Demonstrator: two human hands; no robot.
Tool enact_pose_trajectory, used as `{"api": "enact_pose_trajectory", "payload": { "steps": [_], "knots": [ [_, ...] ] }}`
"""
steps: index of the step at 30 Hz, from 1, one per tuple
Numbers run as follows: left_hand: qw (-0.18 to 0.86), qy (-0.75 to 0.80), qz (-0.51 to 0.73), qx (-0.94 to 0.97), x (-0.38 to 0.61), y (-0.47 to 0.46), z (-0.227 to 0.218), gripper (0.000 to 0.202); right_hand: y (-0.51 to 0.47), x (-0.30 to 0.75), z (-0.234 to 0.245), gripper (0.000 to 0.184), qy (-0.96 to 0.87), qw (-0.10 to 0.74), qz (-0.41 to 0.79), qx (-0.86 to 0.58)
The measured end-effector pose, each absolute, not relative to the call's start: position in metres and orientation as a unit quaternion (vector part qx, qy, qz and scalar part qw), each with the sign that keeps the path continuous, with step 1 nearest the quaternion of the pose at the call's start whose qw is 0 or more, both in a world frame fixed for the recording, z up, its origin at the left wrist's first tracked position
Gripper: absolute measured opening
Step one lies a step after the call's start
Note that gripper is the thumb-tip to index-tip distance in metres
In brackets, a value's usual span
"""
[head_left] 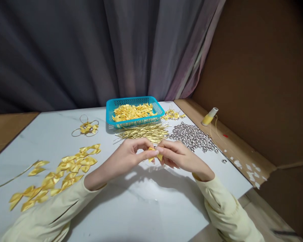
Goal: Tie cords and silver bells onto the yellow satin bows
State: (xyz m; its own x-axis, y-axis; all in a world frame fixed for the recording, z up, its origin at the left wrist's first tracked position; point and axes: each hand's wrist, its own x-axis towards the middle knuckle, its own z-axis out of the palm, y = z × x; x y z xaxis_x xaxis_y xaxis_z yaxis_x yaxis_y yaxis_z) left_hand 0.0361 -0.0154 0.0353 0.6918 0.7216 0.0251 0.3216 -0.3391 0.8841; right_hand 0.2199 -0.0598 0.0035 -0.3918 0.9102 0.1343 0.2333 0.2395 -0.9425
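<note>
Both hands, left hand (127, 156) and right hand (178, 156), have a pinching grip on one little yellow ribbon piece (155, 155) above the white worktop (146, 201), near the gold wires (143, 131).

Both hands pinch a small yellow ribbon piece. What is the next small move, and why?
Probably the right hand takes one wire from the gold wire pile just beyond: the left hand also pinches the yellow ribbon piece, and no wire shows on it.
</note>
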Motion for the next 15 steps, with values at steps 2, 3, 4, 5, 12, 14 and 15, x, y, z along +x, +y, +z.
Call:
{"api": "enact_pose_trajectory", "payload": {
  "steps": [2, 3, 4, 5, 12, 14, 15],
  "knots": [
    [0.476, 0.327, 0.205, 0.790, 0.035, -0.015, 0.035, 0.015, -0.061, 0.220, 0.005, 0.032, -0.709, 0.359, 0.432, -0.426],
    [0.477, 0.324, 0.203, 0.791, 0.035, -0.015, 0.035, 0.016, -0.061, 0.220, 0.005, 0.031, -0.718, 0.356, 0.411, -0.435],
    [0.479, 0.321, 0.201, 0.792, 0.035, -0.015, 0.035, 0.016, -0.061, 0.220, 0.006, 0.029, -0.728, 0.356, 0.385, -0.442],
    [0.481, 0.317, 0.199, 0.793, 0.034, -0.016, 0.034, 0.016, -0.061, 0.219, 0.006, 0.027, -0.739, 0.356, 0.357, -0.447],
    [0.470, 0.319, 0.182, 0.803, 0.034, -0.015, 0.030, 0.014, -0.059, 0.219, -0.001, 0.024, -0.832, 0.287, 0.216, -0.423],
    [0.474, 0.313, 0.166, 0.806, 0.034, -0.015, 0.028, 0.015, -0.058, 0.222, -0.003, 0.022, -0.848, 0.264, 0.207, -0.410],
    [0.479, 0.311, 0.158, 0.806, 0.034, -0.015, 0.027, 0.016, -0.058, 0.223, -0.004, 0.020, -0.854, 0.258, 0.205, -0.404]
  ]
}}
